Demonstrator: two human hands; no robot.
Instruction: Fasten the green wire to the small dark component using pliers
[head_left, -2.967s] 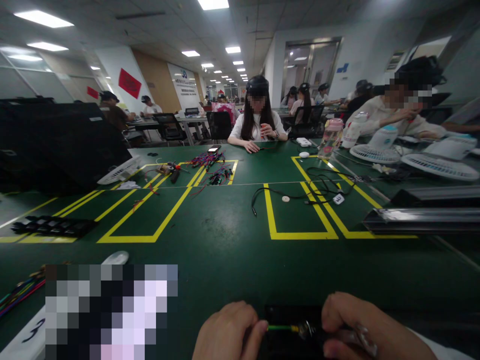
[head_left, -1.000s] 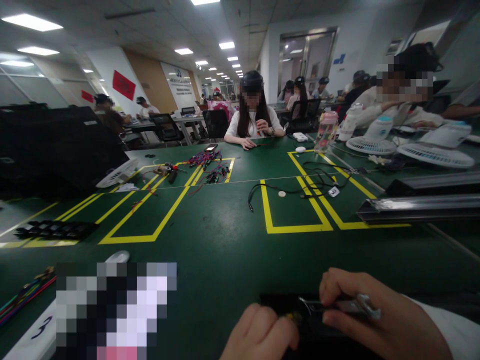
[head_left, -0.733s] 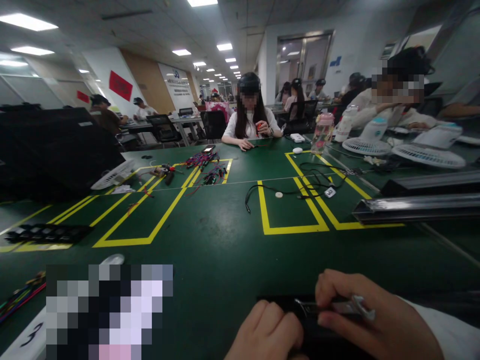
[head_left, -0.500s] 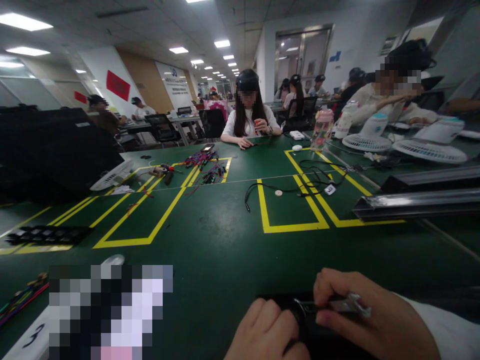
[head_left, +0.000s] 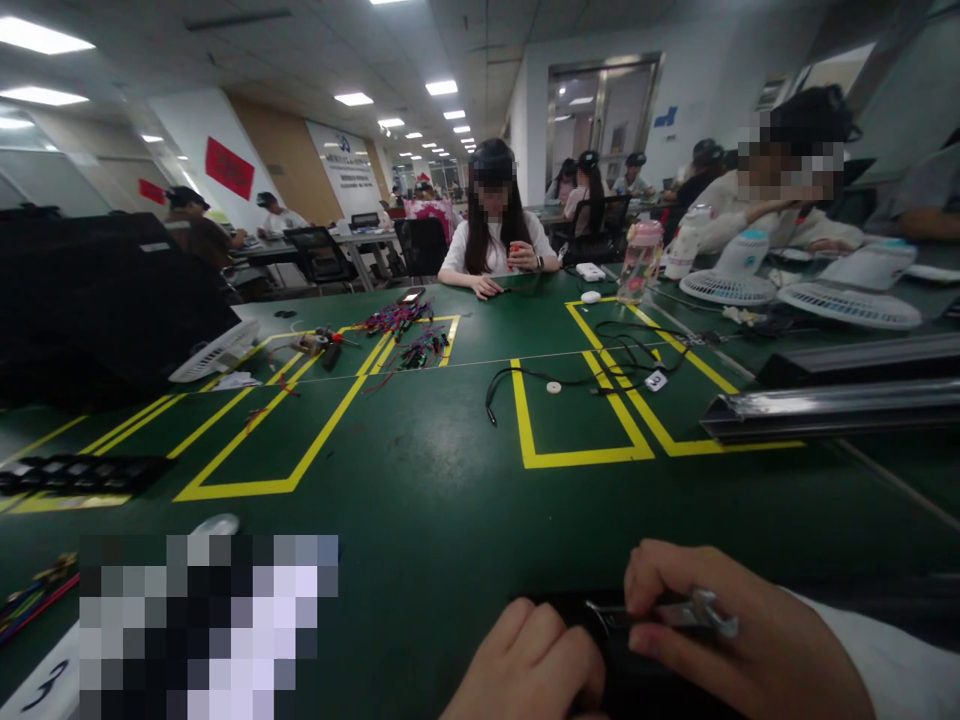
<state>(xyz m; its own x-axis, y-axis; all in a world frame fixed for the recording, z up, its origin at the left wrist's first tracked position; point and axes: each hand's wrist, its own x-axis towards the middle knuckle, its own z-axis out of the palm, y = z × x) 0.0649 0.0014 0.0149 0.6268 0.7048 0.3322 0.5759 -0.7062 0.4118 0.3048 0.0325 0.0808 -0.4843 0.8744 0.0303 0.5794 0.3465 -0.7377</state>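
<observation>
right hand (head_left: 739, 640) pinches metal tweezers (head_left: 660, 612) over a black block (head_left: 600, 640) at the near worktop (head_left: 450, 500) edge. left hand (head_left: 529, 665) curls closed against the block's left side; anything gripped is hidden. best to keep the block pinned and the tips level. tweezers look thin, silvery, lying flat. farther off: yellow tape (head_left: 577, 455), black cable (head_left: 600, 375), loose wires (head_left: 409, 335).

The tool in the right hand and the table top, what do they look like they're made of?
The tool in the right hand looks like bare metal: silvery, with bright glints. The table top seems a dark green matte mat, perhaps rubber or vinyl, with yellow tape lines.
</observation>
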